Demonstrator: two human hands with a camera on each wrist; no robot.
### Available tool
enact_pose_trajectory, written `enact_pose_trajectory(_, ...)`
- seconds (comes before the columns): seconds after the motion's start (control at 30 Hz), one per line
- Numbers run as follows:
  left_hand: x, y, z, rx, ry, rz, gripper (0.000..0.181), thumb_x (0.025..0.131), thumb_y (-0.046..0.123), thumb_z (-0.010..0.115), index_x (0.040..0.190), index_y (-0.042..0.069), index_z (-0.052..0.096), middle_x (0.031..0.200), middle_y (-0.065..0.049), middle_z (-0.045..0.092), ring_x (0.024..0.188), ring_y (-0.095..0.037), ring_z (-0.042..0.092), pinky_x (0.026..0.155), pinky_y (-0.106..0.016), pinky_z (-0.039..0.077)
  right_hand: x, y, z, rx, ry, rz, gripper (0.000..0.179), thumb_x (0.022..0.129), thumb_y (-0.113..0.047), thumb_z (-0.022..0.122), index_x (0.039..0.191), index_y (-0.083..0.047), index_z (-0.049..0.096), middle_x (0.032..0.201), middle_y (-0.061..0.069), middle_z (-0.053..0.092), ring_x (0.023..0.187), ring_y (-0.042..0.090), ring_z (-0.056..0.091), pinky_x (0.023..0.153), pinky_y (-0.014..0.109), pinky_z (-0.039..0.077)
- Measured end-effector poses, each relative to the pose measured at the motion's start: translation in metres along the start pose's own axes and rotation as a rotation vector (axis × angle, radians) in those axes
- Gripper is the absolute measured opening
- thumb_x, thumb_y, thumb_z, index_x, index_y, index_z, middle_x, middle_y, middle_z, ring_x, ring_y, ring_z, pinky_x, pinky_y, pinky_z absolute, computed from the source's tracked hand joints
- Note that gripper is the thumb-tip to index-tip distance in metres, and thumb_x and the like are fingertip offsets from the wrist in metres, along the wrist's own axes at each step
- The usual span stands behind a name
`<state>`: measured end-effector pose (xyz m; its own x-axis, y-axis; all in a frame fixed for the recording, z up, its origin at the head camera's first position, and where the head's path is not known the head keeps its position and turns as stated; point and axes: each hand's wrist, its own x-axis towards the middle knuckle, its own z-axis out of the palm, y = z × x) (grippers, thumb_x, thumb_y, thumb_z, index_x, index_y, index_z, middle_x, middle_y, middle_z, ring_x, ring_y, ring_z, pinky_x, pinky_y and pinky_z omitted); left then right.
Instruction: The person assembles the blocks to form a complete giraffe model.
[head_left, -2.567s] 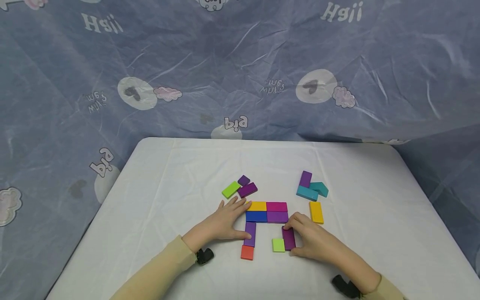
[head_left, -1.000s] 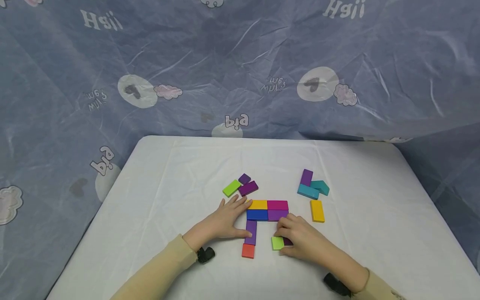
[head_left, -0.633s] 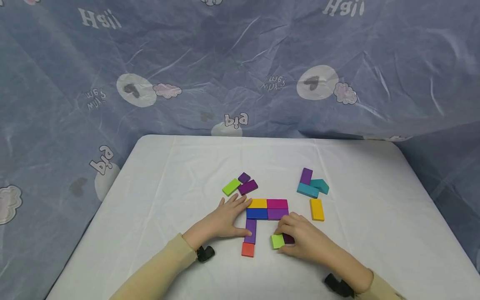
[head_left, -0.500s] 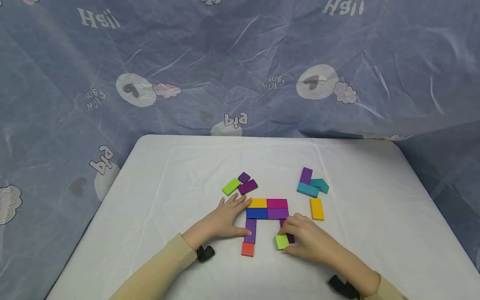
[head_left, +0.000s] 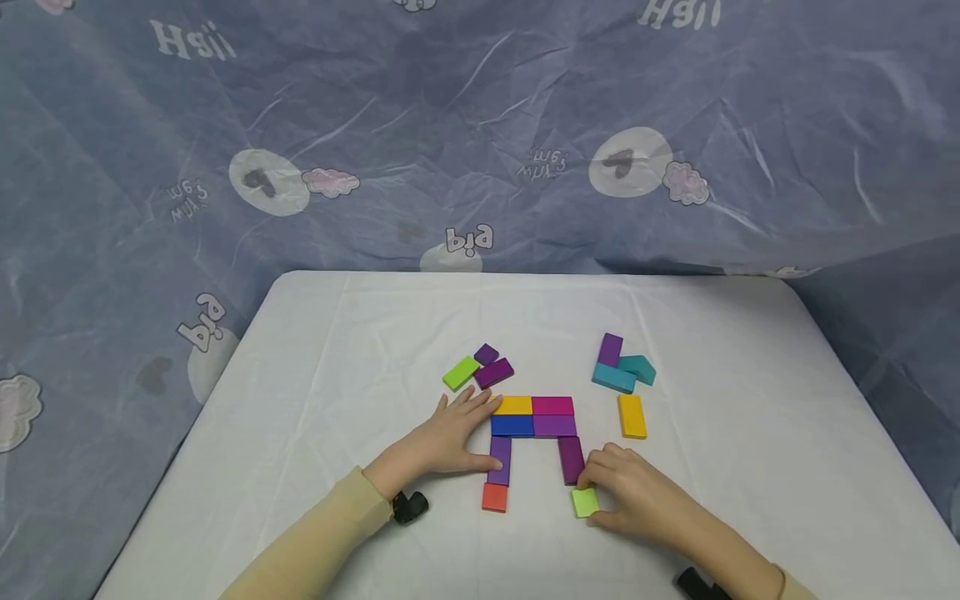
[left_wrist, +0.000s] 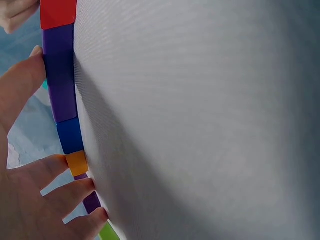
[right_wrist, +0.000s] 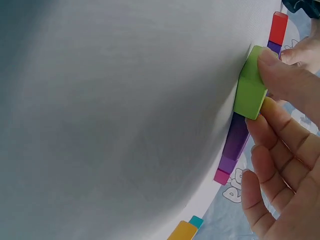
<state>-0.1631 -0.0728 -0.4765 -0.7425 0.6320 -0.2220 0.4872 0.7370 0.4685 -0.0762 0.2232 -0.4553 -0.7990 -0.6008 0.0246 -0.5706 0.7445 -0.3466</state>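
My right hand pinches a lime green square block between thumb and fingers, just below the lower end of a dark purple block. That block meets a violet block, which lies against blue, yellow and magenta blocks. My left hand lies spread at the left side: its thumb touches the upright purple block and a fingertip touches the yellow one. A red square block sits under that purple block. In the right wrist view the green block shows large between thumb and fingers.
Behind the left hand lie a lime green block, a plum block and a small dark purple block. Toward the right are a purple block, two teal pieces and a yellow block on the white table.
The dark purple block has moved up against the violet block. My right hand has shifted the lime green block from its left side to below its end. My left hand stays in place.
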Motion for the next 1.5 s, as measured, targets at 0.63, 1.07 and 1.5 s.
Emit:
enact_pose_trajectory(0.63, -0.001, 0.000, 0.000, -0.018, -0.006, -0.005, 0.094, 0.083, 0.058, 0.070, 0.157, 0.020, 0.027, 0.165, -0.005, 0.021, 0.154, -0.031, 0.009, 0.118, -0.066, 0.008, 0.003, 0.000, 0.002, -0.019, 0.034, 0.030, 0.038, 0.065, -0.032, 0.091, 0.091, -0.019, 0.066, 0.086, -0.015, 0.057, 0.082, 0.004, 0.045, 0.076, 0.027, 0.049)
enact_pose_trajectory(1.07, 0.000, -0.001, 0.001, -0.014, -0.006, -0.001, 0.094, 0.083, 0.059, 0.069, 0.157, 0.021, 0.026, 0.164, -0.006, 0.022, 0.154, -0.032, 0.009, 0.118, -0.067, 0.009, 0.015, 0.014, -0.011, 0.134, 0.044, 0.179, 0.044, 0.078, -0.025, 0.083, 0.117, -0.014, 0.065, 0.116, -0.002, 0.060, 0.107, 0.018, 0.061, 0.091, 0.039, 0.056)
enact_pose_trajectory(1.5, -0.001, -0.001, 0.001, -0.015, -0.007, 0.007, 0.091, 0.085, 0.057, 0.067, 0.158, 0.020, 0.025, 0.165, -0.007, 0.022, 0.154, -0.032, 0.010, 0.118, -0.067, 0.008, 0.042, 0.027, -0.003, 0.144, 0.019, 0.265, 0.064, 0.091, -0.023, 0.070, 0.147, -0.005, 0.045, 0.154, 0.014, 0.042, 0.139, 0.038, 0.042, 0.106, 0.053, 0.043)
